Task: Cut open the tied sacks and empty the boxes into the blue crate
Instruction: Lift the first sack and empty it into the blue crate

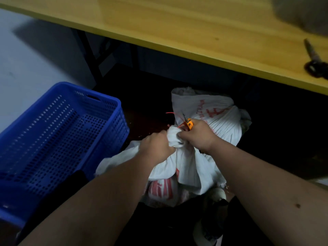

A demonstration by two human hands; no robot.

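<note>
Both hands (177,139) grip the sack's (188,162) tied neck (right hand (197,134) holds an orange cutter (189,123)).

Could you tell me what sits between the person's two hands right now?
In the head view, the bunched white neck of the near sack sits between the left hand and right hand, which both grip it.

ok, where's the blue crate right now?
Head view, left side: the blue crate sits on the floor beside the white sack the hands are working on, below the yellow table's edge.
</note>
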